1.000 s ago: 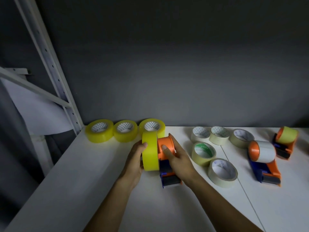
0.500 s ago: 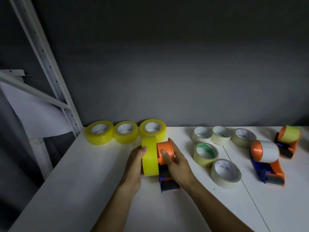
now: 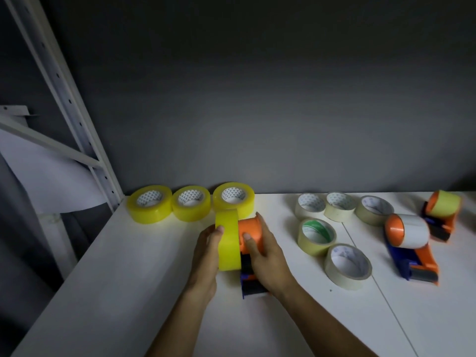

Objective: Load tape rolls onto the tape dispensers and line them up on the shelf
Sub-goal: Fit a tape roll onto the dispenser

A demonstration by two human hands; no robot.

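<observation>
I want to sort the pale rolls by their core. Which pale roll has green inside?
The pale yellowish roll in front of the back row of three. Its inner core shows green; the other four pale rolls have white cores.

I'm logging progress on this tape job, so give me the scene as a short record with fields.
left hand: left hand grips the upright yellow roll
right hand: right hand holds the orange spool of the dispenser
roll state: at the spool's left end, not pushed fully on
spare yellow rolls: three flat in a row at the back
pale rolls: six, flat, right of centre
loaded dispensers: two at right, one white roll, one yellow
surface: white shelf
</observation>
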